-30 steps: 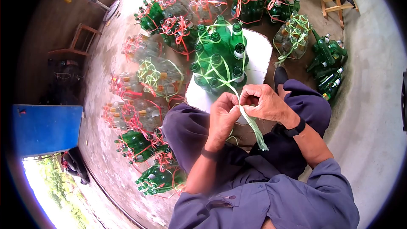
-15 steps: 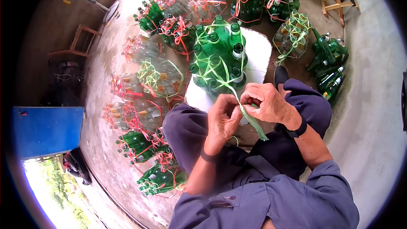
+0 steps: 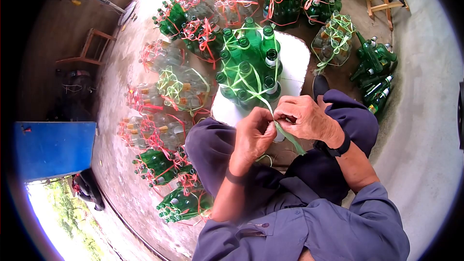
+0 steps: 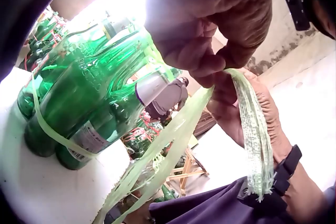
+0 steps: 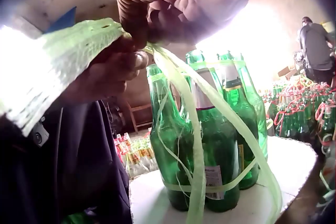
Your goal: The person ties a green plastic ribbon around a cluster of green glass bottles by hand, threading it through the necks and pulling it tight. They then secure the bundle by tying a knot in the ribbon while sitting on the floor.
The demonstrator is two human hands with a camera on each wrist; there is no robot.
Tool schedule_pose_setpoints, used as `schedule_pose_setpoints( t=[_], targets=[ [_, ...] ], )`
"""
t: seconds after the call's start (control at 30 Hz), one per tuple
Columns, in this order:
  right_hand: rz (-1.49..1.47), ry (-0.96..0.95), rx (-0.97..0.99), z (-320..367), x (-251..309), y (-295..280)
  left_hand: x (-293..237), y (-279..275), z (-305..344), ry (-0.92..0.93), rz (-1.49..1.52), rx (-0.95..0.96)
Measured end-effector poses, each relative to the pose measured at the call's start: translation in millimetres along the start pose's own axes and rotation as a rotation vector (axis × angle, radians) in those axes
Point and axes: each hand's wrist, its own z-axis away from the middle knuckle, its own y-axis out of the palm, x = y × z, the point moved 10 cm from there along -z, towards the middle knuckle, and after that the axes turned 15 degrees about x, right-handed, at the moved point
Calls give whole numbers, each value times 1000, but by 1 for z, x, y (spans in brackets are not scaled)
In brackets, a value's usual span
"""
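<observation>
Slab (image 3: 296,63), white, flat, ragged-edged. Green glass bottles (image 3: 247,65), one upright cluster, standing on the slab, bound round the sides and across the necks. Right hand (image 3: 307,120), fingers curled, thumb and fingertips closed tight on pale-green plastic twine (image 4: 256,129). Left hand (image 3: 252,130), just beside it, likewise pinching. Twine: running from the bottles to both hands, frayed tail hanging past the fingers.

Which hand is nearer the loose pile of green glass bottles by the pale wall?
Right: in the head view the right hand lies lower-left of the bottle pile; the left hand, further left.
</observation>
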Motion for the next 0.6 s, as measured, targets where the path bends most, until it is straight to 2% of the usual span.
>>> schedule_pose_setpoints(
  t=[0.17, 0.33, 0.4, 0.47, 0.6],
  targets=[
    [-19, 9, 13, 0, -3, 1, -3, 3, -2, -13, -127, 43],
    [-61, 59, -36, 2, -6, -4, 5, -1, -2, -77, -20, -30],
    [-236, 272, -53, 8, -22, -9, 11, -3, -1, -84, -15, -65],
    [-269, 301, -39, 10, -25, -7, 0, -6, 0, 1, -187, -106],
    [-223, 315, 93, 10, -32, 11, -4, -1, 0, 23, -239, -84]
  ],
)
